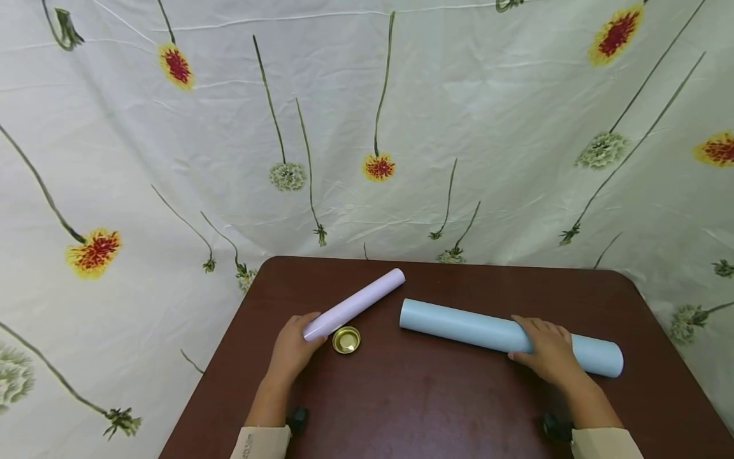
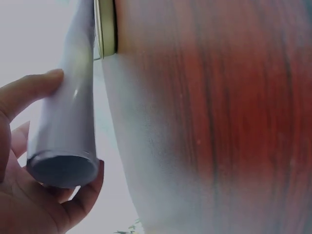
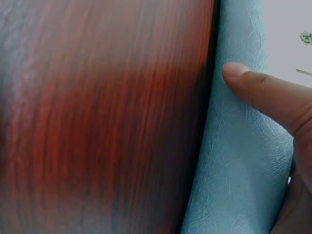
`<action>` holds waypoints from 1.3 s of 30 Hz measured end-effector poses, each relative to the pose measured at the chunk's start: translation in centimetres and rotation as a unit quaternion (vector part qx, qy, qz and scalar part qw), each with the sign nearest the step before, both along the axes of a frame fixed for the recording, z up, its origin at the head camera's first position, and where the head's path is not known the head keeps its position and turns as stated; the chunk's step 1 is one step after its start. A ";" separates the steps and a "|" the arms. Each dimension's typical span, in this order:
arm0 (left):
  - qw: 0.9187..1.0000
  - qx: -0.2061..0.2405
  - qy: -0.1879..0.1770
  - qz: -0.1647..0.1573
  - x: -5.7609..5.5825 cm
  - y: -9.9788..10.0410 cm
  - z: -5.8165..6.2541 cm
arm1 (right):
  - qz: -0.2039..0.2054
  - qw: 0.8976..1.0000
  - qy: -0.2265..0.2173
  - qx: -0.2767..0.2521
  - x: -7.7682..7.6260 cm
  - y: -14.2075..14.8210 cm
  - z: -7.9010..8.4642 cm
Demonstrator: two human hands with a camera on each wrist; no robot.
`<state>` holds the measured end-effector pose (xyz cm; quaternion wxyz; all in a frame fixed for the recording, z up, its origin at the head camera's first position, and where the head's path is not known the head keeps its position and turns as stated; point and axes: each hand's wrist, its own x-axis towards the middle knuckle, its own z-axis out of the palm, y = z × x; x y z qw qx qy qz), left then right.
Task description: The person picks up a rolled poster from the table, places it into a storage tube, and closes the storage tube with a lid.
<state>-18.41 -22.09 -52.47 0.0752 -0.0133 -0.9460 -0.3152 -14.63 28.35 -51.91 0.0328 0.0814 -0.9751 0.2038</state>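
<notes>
My left hand (image 1: 291, 349) holds the near end of a slim lavender roll (image 1: 357, 305). In the left wrist view its thumb lies along one side of the roll (image 2: 68, 112) and the fingers curl round beneath the round grey end. The roll slants away to the right across the table. Over on the right, my right hand (image 1: 548, 352) grips a thicker light blue roll (image 1: 459, 324) from above, right of its middle. The right wrist view shows the thumb pressed against the blue roll's finely creased surface (image 3: 239, 146), with most of the fingers hidden behind it.
A small round gold lid or dish (image 1: 346, 340) sits close beside the lavender roll's near end. Both rolls are on a dark reddish-brown table (image 1: 424, 408) with rounded far corners. Behind the table hangs a pale flower-printed cloth (image 1: 487, 115).
</notes>
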 end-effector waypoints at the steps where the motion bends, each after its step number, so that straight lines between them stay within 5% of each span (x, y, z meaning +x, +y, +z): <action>1: 1.000 0.008 0.003 -0.001 0.0 0.0 0.0 | 0.000 1.000 0.002 0.006 0.0 0.0 -0.1; 13: 0.991 0.125 0.004 0.054 0.2 0.1 0.0 | -0.008 1.000 0.018 0.015 0.4 -0.2 -0.3; 24: 0.955 0.265 -0.026 0.126 0.5 0.5 0.4 | -0.011 0.999 0.046 0.006 0.8 0.2 -0.5; 32: 0.914 0.381 -0.015 0.141 0.4 0.9 0.6 | -0.016 0.995 0.096 -0.009 1.0 0.9 -0.7; 39: 0.864 0.480 0.021 0.152 0.4 0.6 0.7 | -0.020 0.990 0.136 -0.029 1.3 1.5 -0.7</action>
